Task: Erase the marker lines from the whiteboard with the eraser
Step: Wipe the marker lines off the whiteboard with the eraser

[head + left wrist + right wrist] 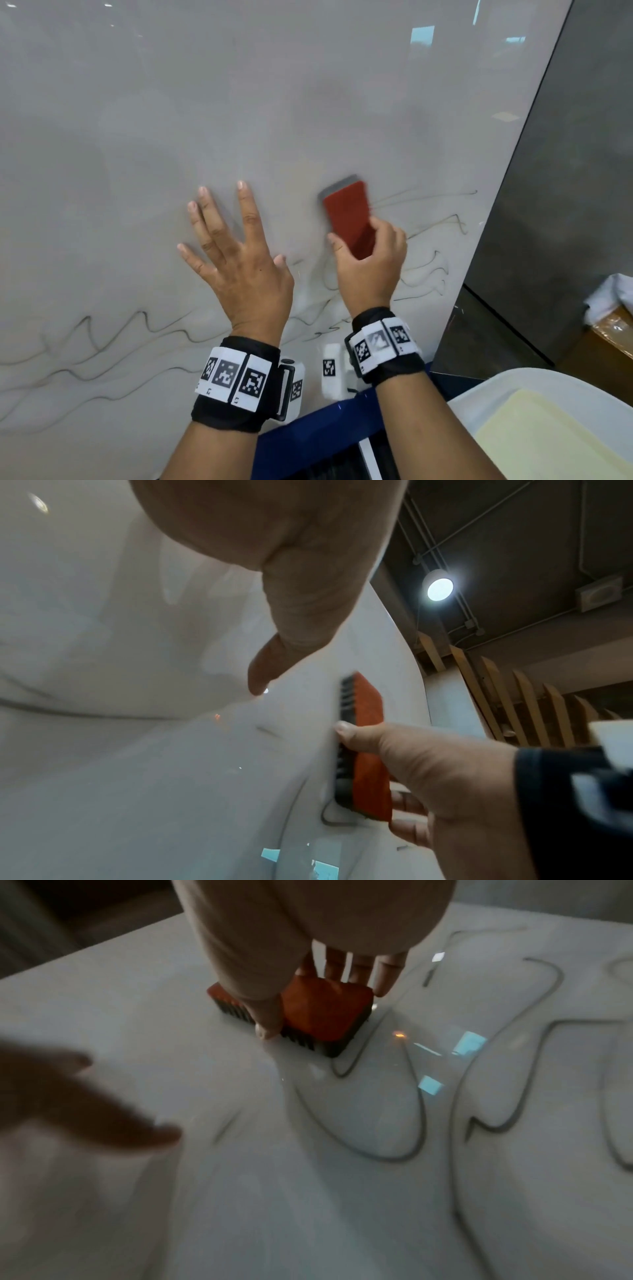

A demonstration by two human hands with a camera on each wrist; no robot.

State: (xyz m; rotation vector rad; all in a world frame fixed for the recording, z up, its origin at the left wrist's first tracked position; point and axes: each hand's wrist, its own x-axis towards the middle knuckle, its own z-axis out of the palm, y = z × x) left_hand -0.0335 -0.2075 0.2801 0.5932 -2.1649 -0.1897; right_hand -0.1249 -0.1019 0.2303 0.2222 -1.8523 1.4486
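Against the whiteboard (239, 102), the right hand (368, 263) has its grip wrapped around the red eraser (349, 216), felt flat on the board beside wavy marker lines (435, 222). The left hand (236, 253) presses flat, fingers spread, just left of it.

Black wristbands (236, 380) with white square-code tags

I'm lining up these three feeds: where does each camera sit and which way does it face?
Head: on the head, facing the whiteboard; both hands and wristbands show.
Left wrist: along the left hand, toward the eraser.
Right wrist: along the right hand, onto the marker lines.
All share the eraser.
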